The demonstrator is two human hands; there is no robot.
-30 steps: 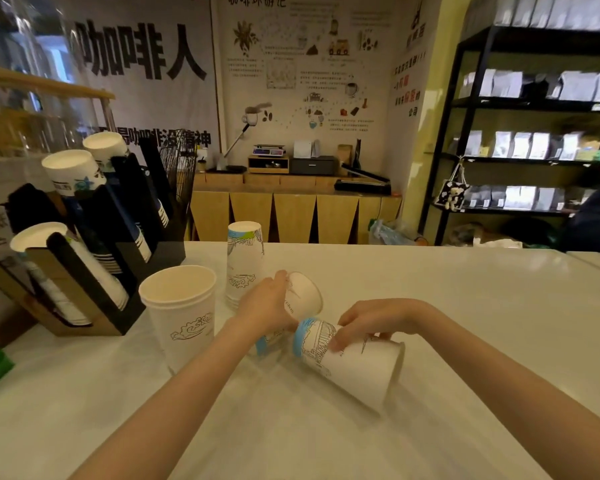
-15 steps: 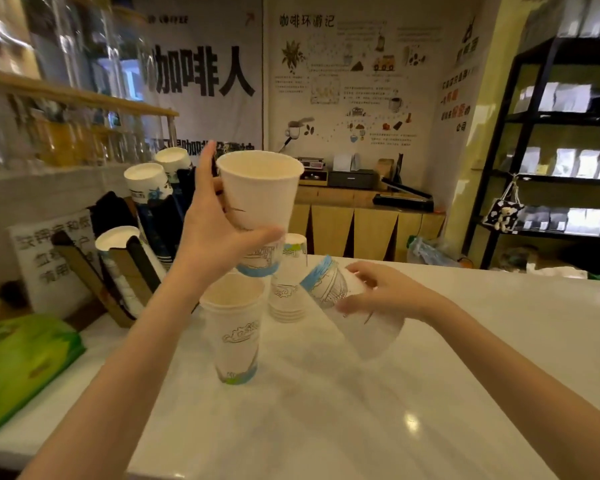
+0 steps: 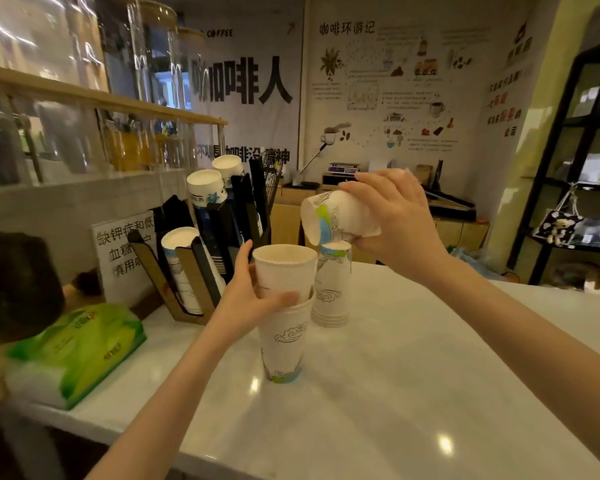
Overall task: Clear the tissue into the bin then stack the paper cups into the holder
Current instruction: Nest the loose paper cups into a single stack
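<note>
Head view: the left hand (image 3: 248, 299) holds an upright paper cup (image 3: 284, 271), fingers wrapped around its wall, and this cup sits partly inside a second upright cup (image 3: 283, 344) that stands on the white desk (image 3: 395, 393) near the middle of the picture. The right hand (image 3: 395, 216), at about 1 o'clock from these cups, grips a tilted cup (image 3: 336, 216) from above; its mouth points to 9 o'clock and a little down. Just under this tilted cup, a stack of upside-down cups (image 3: 331, 289) stands on the desk, just beside the nested pair at 2 o'clock from it. The black cup holder (image 3: 201, 271) stands at 10 o'clock from the nested cups, at the far left edge of the desk, with several rows of cups leaning in its slots. A green tissue pack (image 3: 80, 348) lies at 9 o'clock, near the left corner of the desk. The bin I cannot see.
</note>
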